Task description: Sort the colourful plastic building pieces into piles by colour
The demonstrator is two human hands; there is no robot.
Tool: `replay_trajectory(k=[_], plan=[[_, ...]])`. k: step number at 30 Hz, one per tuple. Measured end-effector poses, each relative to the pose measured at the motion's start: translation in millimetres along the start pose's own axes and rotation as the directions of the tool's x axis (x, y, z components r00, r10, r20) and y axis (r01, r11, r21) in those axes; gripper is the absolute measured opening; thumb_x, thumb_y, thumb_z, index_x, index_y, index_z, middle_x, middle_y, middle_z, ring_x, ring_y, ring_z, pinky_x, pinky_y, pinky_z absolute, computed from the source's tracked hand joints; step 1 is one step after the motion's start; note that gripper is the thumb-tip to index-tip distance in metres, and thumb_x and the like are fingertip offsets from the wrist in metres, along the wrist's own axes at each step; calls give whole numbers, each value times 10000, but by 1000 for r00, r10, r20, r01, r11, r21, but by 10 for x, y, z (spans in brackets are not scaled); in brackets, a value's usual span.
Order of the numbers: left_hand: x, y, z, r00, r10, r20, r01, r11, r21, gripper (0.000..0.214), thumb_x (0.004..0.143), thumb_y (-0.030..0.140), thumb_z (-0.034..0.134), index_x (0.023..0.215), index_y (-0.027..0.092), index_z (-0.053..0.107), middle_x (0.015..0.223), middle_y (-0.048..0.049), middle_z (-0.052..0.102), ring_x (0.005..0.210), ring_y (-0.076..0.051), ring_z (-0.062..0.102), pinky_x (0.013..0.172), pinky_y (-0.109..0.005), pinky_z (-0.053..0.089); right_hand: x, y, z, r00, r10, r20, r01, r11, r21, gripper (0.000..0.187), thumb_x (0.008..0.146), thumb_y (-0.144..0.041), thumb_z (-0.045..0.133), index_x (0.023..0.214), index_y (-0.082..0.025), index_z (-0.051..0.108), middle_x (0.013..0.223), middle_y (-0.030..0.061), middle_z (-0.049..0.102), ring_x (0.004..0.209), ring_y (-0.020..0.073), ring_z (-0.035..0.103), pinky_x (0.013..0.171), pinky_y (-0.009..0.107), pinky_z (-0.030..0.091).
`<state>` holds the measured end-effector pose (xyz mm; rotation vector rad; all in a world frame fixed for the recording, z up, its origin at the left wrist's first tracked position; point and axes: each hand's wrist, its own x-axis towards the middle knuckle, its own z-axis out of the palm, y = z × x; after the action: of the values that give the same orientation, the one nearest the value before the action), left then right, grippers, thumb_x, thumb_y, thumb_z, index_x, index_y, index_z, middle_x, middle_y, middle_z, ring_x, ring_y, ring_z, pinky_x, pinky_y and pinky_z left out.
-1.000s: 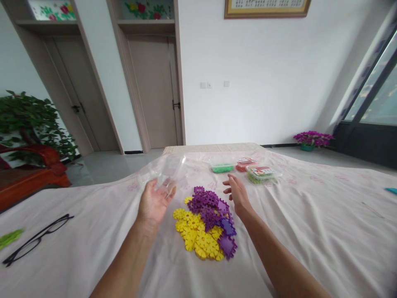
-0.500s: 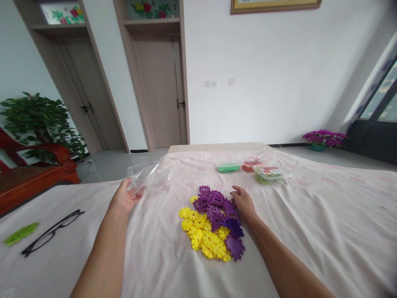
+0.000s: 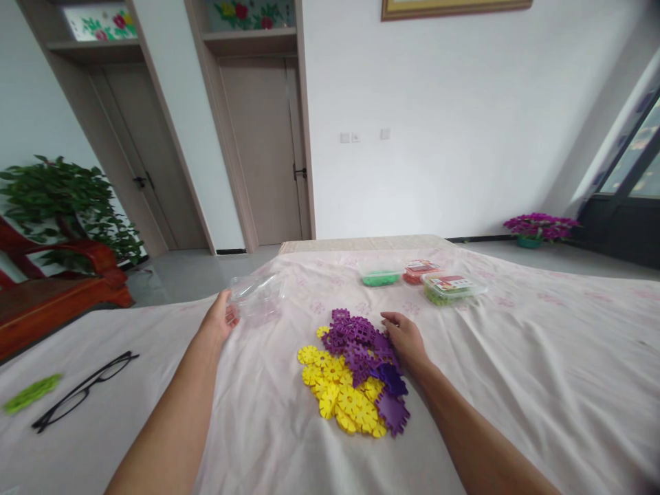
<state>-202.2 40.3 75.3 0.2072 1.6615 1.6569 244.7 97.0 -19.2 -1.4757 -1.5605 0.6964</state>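
Note:
A heap of flat toothed plastic pieces lies on the pale pink cloth (image 3: pixel 515 357): purple pieces (image 3: pixel 358 340) at the back and right, yellow pieces (image 3: pixel 335 395) in front. My right hand (image 3: pixel 405 338) rests at the heap's right edge, fingers curled onto the purple pieces. My left hand (image 3: pixel 221 317) grips the near edge of an empty clear plastic box (image 3: pixel 256 297), which sits low over the cloth to the left of the heap.
Three small lidded boxes stand further back: green (image 3: pixel 379 276), red (image 3: pixel 420 271) and yellow-green (image 3: pixel 449 287). Black glasses (image 3: pixel 82 390) and a green piece (image 3: pixel 31 393) lie at the left. A red wooden chair (image 3: pixel 56 289) and a plant (image 3: pixel 67 206) stand beyond the edge.
My left hand carried the clear box leftward and down toward the cloth. My right hand dropped from above the heap onto the purple pieces and curled its fingers.

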Motion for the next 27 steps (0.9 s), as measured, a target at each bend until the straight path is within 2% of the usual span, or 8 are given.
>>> replay_trajectory(k=[5,8,10,14,19,23,27], plan=[[102,-24,25,1000,-12,-2,12,1000,-11,350,813,512,603,1033,240,603,913,-20,578,724,-160,536,715,-326,502,-2,-5,-4,1000,-24,-5,24,999,-30,397,838,-340,527,1146,-180,720,905,58,757,757,200,673,703,301,478],[125,-78,-28,1000,-20,-12,19,999,-42,439,847,595,524,1106,249,600,960,-46,584,772,-192,561,749,-386,526,-3,-12,-8,1000,-19,-18,19,1000,-16,399,831,-338,533,1142,-175,722,908,61,757,752,199,672,698,302,481],[105,-158,-80,999,-24,-34,21,997,-77,483,884,612,445,1166,243,577,996,-68,586,792,-201,586,739,-388,537,-9,-24,-9,999,-10,-31,11,1000,11,397,821,-341,545,1133,-172,725,905,62,756,736,196,670,688,302,482],[-19,-409,-154,993,-12,-115,-6,988,-157,453,948,511,356,1270,230,508,1076,-102,591,815,-171,624,710,-311,548,-37,-56,-8,996,45,-79,-36,994,106,411,811,-355,556,1132,-161,722,800,53,736,665,191,656,644,299,479],[-202,-678,-104,985,23,-170,-56,980,-189,368,948,356,411,1279,221,498,1101,-108,598,835,-148,661,708,-259,558,-67,-77,-4,994,51,-100,-34,986,165,400,798,-359,573,1109,-164,733,756,49,723,650,188,651,619,290,477],[-292,-767,-16,977,117,-181,-145,977,-154,353,933,327,445,1265,227,514,1135,-89,588,855,-137,674,744,-253,561,-78,-87,-8,994,47,-95,-31,987,159,392,800,-360,570,1097,-161,729,820,60,736,647,180,652,627,291,485],[-358,-892,57,953,223,-205,-245,966,-84,433,862,217,502,1295,214,495,1084,-61,594,855,-125,670,807,-271,559,-82,-84,-4,993,63,-102,-43,981,191,409,809,-378,561,1118,-158,715,825,62,726,645,179,652,607,286,486]])
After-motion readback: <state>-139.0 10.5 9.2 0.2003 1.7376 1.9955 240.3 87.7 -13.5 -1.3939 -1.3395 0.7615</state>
